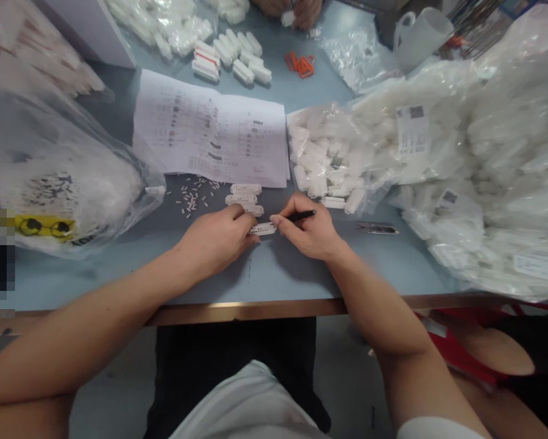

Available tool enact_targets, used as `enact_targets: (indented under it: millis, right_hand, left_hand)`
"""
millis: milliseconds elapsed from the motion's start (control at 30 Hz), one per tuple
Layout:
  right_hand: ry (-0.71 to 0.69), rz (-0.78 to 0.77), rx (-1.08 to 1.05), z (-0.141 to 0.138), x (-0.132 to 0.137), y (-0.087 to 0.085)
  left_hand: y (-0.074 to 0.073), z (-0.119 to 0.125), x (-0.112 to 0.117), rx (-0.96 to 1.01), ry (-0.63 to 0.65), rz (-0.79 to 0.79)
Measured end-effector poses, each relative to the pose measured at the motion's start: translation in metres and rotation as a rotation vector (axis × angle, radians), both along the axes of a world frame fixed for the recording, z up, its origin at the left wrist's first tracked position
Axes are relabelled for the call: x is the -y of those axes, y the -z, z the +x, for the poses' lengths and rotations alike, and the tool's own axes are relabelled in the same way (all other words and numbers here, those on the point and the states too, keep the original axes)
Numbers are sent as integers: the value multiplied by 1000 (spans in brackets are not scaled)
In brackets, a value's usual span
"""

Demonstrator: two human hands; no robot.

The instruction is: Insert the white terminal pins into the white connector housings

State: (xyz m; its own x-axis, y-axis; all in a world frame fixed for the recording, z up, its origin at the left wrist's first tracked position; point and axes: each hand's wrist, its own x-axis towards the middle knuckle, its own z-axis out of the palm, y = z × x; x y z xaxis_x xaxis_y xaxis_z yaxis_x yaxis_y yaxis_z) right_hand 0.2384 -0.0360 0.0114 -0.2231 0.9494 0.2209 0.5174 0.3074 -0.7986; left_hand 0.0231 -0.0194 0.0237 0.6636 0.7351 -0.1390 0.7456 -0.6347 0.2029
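"Pen, slim and black (pixel 301 216), in the right hand (pixel 308 228)?"
"Yes, fingers closed around it, their tips just beside a narrow white plastic strip (pixel 261 228)."
"And the left hand (pixel 216 239)?"
"Nearly closed, fingertips pinching that strip's left end above the grey-blue table (pixel 274 274)."
"What's around the strip?"
"Three matching strips (pixel 245 199) just beyond it, tiny white pieces (pixel 192 196) beyond and left, steel snips (pixel 377 228) well right."

A grey-blue table (pixel 274 280) holds printed sheets (pixel 209 128), white tags (pixel 245 189), bagged parts (pixel 323 152), and possibly snips (pixel 377 228).
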Motion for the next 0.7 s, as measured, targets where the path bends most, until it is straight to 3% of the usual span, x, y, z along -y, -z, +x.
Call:
enact_targets:
  millis: [700]
  right_hand:
    - [-101,38,85,-4,0,1]
  left_hand:
    - [-3,1,1,-26,-15,-14]
